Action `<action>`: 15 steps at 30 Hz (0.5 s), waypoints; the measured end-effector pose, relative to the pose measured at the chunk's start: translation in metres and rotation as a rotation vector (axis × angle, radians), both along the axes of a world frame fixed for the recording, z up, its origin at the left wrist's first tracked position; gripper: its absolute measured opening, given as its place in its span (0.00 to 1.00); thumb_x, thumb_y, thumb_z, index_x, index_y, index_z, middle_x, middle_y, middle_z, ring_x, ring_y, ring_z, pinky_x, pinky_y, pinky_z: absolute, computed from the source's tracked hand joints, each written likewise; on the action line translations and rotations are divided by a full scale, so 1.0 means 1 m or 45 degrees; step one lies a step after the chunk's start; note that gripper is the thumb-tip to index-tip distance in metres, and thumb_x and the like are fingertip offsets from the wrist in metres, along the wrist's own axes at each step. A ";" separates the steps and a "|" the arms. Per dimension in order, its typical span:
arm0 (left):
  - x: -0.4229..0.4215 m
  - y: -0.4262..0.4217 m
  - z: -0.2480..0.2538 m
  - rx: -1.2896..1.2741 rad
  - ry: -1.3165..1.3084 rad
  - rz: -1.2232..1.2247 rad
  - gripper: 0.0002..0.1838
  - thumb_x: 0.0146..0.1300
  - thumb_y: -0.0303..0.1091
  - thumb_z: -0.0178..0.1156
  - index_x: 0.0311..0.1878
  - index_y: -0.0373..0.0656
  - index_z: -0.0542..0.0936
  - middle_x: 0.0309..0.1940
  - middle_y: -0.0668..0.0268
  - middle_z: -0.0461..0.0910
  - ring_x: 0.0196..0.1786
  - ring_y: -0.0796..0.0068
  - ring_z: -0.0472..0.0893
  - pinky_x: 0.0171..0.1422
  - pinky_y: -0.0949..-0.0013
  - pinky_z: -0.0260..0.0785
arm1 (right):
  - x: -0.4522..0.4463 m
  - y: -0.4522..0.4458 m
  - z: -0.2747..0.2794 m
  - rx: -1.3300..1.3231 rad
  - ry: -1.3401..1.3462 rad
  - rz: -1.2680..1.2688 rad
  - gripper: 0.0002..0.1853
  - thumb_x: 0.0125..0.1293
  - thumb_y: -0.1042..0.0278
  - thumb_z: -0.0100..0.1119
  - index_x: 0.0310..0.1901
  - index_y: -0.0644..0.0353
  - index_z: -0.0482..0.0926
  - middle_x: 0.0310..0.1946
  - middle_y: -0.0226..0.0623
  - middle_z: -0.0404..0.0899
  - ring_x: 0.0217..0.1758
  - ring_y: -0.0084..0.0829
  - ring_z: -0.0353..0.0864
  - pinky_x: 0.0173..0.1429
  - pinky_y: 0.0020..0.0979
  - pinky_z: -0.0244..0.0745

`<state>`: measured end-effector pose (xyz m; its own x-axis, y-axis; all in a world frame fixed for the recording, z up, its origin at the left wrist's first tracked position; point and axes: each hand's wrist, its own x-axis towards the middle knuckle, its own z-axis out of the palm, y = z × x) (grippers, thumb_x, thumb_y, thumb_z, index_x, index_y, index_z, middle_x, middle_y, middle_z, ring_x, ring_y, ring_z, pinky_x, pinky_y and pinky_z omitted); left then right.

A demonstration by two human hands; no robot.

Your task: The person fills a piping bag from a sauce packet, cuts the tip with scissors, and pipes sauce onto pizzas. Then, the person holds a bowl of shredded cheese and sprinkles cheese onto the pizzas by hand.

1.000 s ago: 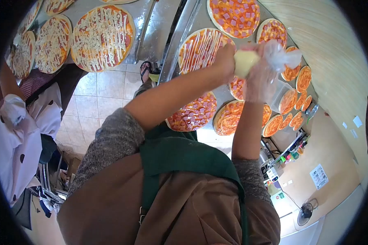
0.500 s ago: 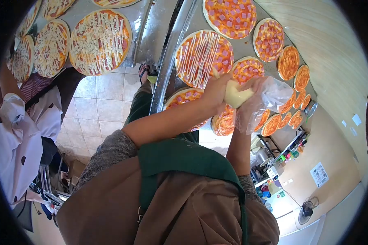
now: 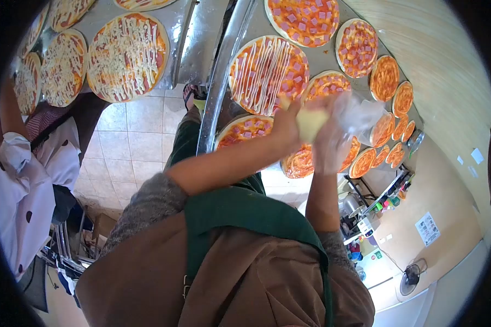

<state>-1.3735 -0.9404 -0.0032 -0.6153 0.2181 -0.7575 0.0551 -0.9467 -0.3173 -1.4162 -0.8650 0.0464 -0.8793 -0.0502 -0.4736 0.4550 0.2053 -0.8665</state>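
While your left hand [image 3: 286, 126] and right hand [image 3: 331, 146] clamp the cream-filled bag [image 3: 311, 123] | striped pizza [image 3: 264, 76] lies beside the left edge of the tabletop [image 3: 323, 59]

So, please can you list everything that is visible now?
Metal tables: two, silver, upper half.
White-striped pizza: one, orange, right table.
Other pink-cubed pizzas: four visible, orange, right table.
Plain sauce pizzas: several, orange, right table.
Shred-topped pizzas: several, whitish, left table.
Plastic bag: one, clear, yellowish contents, above right table.
Papers: several, white, right side.
Fan: one, dark, lower right.
Small items: many, multicoloured, right, indistinct.
Floor tiles: many, pale, left centre.
Other person: one, white spotted clothing, left edge.
Own garments: several, green, brown, grey, bottom centre.
Left hand: one, on bag.
Right hand: one, blurred, on bag.
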 end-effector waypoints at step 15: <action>0.003 0.021 -0.017 -0.131 -0.009 -0.025 0.16 0.66 0.41 0.49 0.46 0.36 0.70 0.35 0.58 0.76 0.35 0.65 0.81 0.36 0.61 0.76 | -0.002 0.018 -0.014 0.691 0.545 0.517 0.12 0.64 0.65 0.51 0.47 0.60 0.71 0.40 0.37 0.75 0.40 0.31 0.75 0.45 0.33 0.71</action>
